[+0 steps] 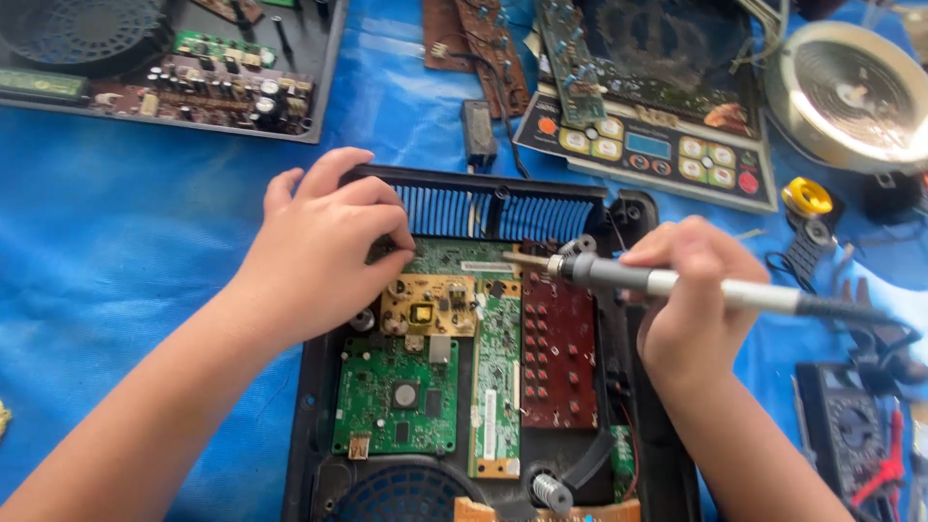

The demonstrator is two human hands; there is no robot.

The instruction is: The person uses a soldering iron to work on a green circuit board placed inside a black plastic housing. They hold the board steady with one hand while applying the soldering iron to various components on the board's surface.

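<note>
An opened black appliance housing lies in front of me with several circuit boards inside: a green board, a yellowish board and a dark red board. My left hand rests on the housing's upper left corner, its fingertips pinching at the top edge of the boards. My right hand grips a soldering iron held level, with its tip pointing left over the top of the green strip board.
All this lies on a blue tarp. Another opened housing with boards sits top left, a control panel and loose boards at top centre, a round coil disc top right, and a multimeter at right.
</note>
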